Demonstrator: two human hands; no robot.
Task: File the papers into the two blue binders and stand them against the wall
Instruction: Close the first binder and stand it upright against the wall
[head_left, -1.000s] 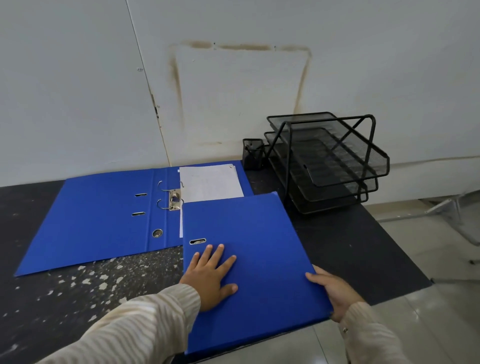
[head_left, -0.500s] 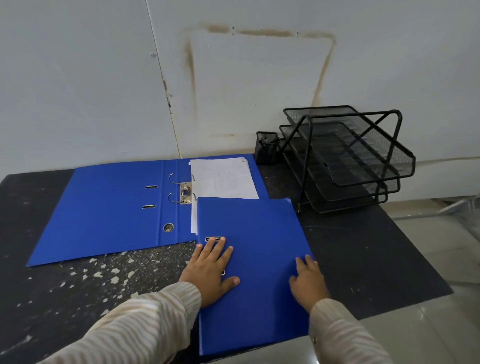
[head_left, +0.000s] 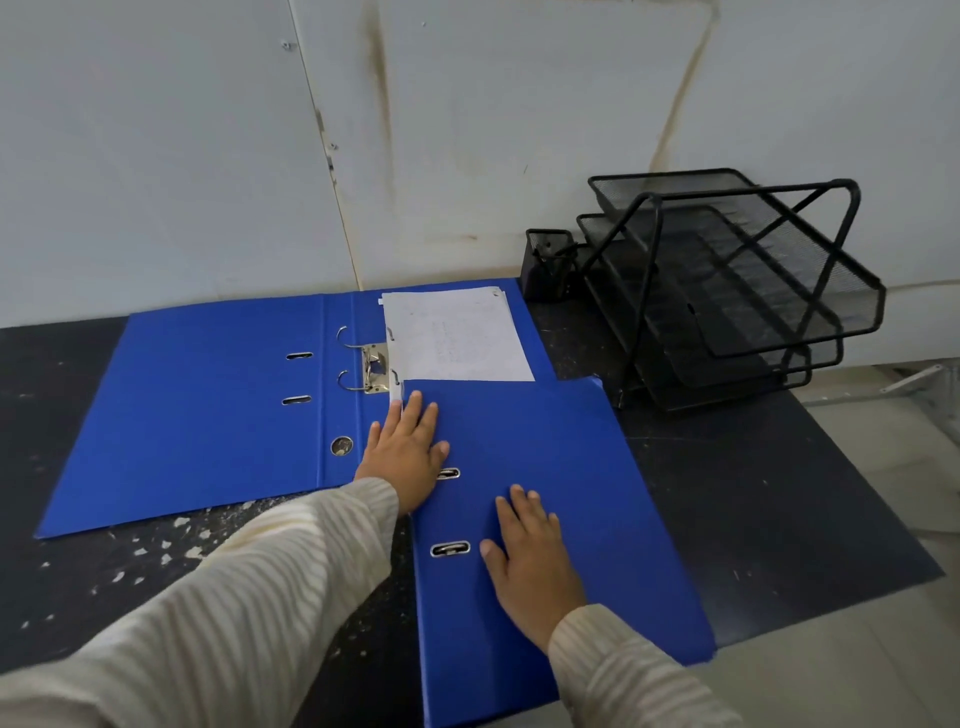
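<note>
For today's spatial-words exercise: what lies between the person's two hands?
In the head view, only the cover of the closed binder and its metal-rimmed slot lie between the left hand and right hand.

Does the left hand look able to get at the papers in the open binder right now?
Probably yes. The left hand rests flat at the closed binder edge, fingertips close to the papers. Their upper part lies uncovered; the closed binder covers only their lower part.
</note>
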